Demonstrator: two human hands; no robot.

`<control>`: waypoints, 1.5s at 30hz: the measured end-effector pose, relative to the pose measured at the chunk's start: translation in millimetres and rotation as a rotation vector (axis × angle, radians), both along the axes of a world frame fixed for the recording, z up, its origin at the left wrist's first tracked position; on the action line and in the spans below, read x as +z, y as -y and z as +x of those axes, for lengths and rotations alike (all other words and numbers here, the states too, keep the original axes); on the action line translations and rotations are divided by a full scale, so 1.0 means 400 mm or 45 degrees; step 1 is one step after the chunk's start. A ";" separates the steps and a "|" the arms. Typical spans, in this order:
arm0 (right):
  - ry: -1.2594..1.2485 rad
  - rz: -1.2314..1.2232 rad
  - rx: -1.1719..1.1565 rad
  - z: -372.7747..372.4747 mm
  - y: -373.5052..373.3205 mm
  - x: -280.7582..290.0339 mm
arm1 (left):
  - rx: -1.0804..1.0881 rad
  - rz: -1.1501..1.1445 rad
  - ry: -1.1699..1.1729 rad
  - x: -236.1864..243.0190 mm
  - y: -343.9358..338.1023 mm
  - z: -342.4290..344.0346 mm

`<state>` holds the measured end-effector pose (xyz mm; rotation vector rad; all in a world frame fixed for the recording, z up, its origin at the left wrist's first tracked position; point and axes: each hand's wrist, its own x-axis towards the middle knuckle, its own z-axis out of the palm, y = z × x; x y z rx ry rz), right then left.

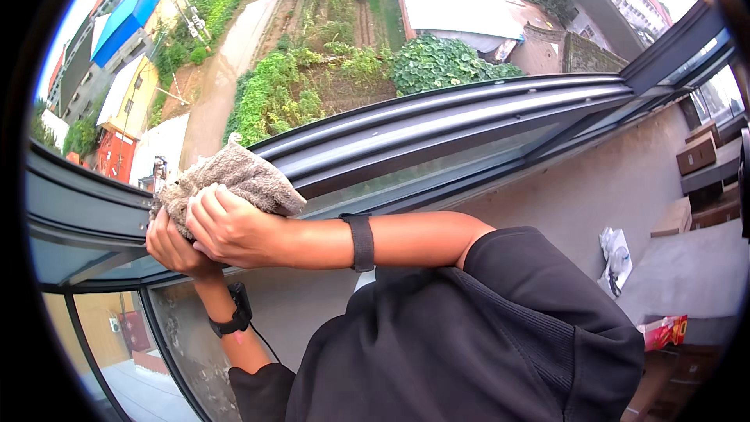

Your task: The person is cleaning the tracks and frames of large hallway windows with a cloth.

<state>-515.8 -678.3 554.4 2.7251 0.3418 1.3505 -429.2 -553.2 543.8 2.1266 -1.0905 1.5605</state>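
Note:
A grey-brown terry cloth [250, 176] lies bunched over the corner of the dark metal window frame [351, 152]. My right hand [230, 227] has its fingers curled into the cloth's near side. Just left of it and a little lower, my left hand [173, 246] grips the cloth's lower left edge, its fingertips partly hidden against the fabric. The two hands touch or nearly touch. One end of the cloth spreads to the right over the frame's rail. A small metal fitting [160, 168] stands at the corner behind the cloth.
Beyond the frame lies a drop to a garden [312, 78], a path [234, 55] and roofs. Below the rail are glass panes [437, 164] and a grey wall [578, 156]. Cardboard boxes [695, 154] and a white plastic bag [616, 260] are at right. A cable [266, 340] hangs from my left wristband.

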 end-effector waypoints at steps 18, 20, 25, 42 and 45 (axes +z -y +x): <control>0.209 0.026 -0.586 -0.653 0.640 -0.016 | -0.665 -0.061 -0.260 -0.011 0.713 -0.611; 0.150 0.024 -0.573 -0.679 0.668 0.007 | -0.708 -0.096 -0.306 0.006 0.743 -0.644; 0.160 0.278 -0.511 -0.662 0.638 0.042 | -0.644 0.033 -0.035 -0.017 0.728 -0.602; 0.011 0.361 -0.078 -0.149 0.077 0.032 | -0.344 -0.009 -0.020 -0.083 0.100 -0.058; 0.213 0.233 0.063 -0.023 -0.044 -0.033 | -0.223 -0.027 -0.062 -0.097 -0.034 0.028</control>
